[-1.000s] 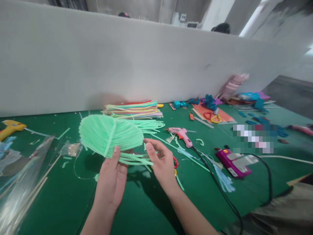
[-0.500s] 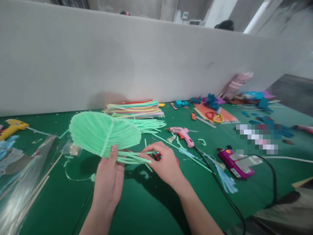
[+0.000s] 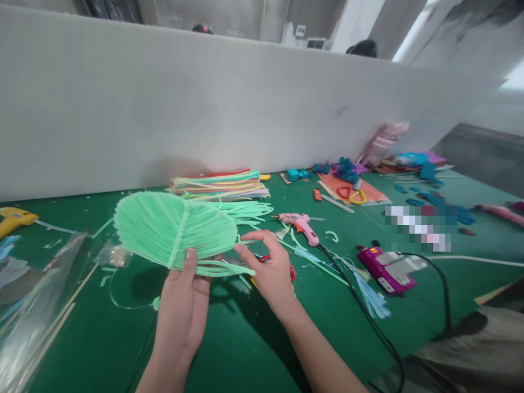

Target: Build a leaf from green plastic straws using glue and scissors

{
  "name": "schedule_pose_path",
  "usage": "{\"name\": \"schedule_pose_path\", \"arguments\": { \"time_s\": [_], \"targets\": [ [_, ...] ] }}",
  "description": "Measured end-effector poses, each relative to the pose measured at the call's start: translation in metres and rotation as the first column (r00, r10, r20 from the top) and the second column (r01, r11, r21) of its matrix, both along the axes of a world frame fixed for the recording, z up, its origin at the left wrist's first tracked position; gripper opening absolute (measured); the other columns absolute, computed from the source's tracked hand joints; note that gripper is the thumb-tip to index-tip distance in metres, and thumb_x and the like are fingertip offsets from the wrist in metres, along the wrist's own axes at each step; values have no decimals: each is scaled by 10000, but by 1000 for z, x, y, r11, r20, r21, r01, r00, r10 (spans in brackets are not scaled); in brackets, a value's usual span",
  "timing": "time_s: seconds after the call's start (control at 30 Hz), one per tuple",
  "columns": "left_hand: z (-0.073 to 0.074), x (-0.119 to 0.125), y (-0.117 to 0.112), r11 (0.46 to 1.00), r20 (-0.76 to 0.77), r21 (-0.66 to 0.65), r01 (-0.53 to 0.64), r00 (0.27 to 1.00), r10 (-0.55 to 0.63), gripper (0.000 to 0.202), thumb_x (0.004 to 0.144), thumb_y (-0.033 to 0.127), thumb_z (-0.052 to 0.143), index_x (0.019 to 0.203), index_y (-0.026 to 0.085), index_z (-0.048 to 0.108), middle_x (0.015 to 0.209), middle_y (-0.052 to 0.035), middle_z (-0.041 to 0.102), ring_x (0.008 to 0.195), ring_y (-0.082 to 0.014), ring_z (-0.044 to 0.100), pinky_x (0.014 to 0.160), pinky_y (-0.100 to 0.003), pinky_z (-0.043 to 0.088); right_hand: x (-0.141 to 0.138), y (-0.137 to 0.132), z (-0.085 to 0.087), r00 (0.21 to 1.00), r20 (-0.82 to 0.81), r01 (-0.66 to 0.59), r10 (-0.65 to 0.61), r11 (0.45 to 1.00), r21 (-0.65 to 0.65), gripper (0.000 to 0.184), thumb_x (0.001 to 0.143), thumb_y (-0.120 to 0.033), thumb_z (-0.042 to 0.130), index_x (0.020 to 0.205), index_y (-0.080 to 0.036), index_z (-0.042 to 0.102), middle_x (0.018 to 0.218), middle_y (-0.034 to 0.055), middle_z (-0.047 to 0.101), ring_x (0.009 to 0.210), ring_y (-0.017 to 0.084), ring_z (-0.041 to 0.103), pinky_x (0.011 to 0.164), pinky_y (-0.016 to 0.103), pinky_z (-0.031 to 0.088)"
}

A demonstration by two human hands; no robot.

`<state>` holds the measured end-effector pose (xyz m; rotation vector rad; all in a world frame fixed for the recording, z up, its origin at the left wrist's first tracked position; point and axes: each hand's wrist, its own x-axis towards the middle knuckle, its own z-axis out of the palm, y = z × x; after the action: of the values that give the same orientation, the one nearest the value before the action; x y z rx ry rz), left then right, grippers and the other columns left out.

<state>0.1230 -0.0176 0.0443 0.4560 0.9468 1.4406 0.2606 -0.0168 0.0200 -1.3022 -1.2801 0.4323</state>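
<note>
A fan-shaped leaf of mint-green pipe cleaners [image 3: 151, 226], with a thicker twisted rib down its middle, is held up above the table. My left hand [image 3: 184, 300] grips it from below, thumb pressed at the foot of the rib. Several loose pipe cleaner ends [image 3: 223, 268] stick out to the right under the leaf. At the leaf's right edge, my right hand [image 3: 270, 267] has thumb and forefinger around a thin green pipe cleaner [image 3: 246, 242]. Behind that hand lie red-and-yellow-handled scissors [image 3: 292, 272], partly hidden.
Pipe cleaners in a multicoloured bundle [image 3: 221, 184] lie along the grey partition [image 3: 204, 109]. A pink glue gun [image 3: 305, 228] and its black cable are on the right, near a purple device [image 3: 382, 270]. A yellow glue gun [image 3: 16, 219] and plastic wrapping [image 3: 45, 295] are at left.
My right hand has moved from the loose ends up to the leaf's right edge, with thumb and forefinger further apart. My left hand keeps its grip. The view has shifted slightly.
</note>
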Motion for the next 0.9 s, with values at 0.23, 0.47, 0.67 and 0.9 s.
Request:
{"name": "schedule_pose_path", "arguments": {
  "time_s": [0.23, 0.47, 0.67, 0.9],
  "targets": [
    [2, 1, 0, 1000, 40, -7, 21, 999, -21, 225, 910, 217, 625, 1112, 183, 716, 1130, -83, 755, 988, -205, 728, 878, -313, 602, -8, 1, -7, 960, 107, 245, -258, 962, 119, 263, 794, -366, 767, 1003, -248, 660, 1116, 81, 580, 1096, 250, 549, 946, 434, 455],
    [3, 2, 0, 1000, 63, -4, 9, 998, -9, 236, 916, 212, 616, 1131, 191, 712, 1157, -83, 748, 1044, -204, 712, 923, -302, 578, -13, -2, -7, 996, 15, 83, -85, 994, 70, 121, 867, -314, 695, 950, -235, 735, 903, 36, 757, 852, 211, 688, 806, 359, 536],
    [2, 2, 0, 1000, 67, -3, 18, 998, -18, 216, 920, 228, 614, 1101, 193, 727, 1147, -88, 752, 1080, -211, 699, 914, -293, 581, -19, -2, -7, 901, -404, -210, 158, 974, -88, 262, 822, -342, 729, 1066, -249, 750, 993, 28, 784, 902, 240, 744, 825, 364, 599],
    [4, 3, -2, 1000, 92, 11, 19, 996, -20, 231, 922, 219, 617, 1112, 134, 718, 1081, -109, 768, 996, -207, 728, 932, -341, 580, -19, -3, -1, 879, -376, -338, 294, 939, -57, 365, 738, -290, 816, 1096, -271, 743, 1029, 8, 775, 955, 237, 734, 877, 352, 592]
  ]
}}
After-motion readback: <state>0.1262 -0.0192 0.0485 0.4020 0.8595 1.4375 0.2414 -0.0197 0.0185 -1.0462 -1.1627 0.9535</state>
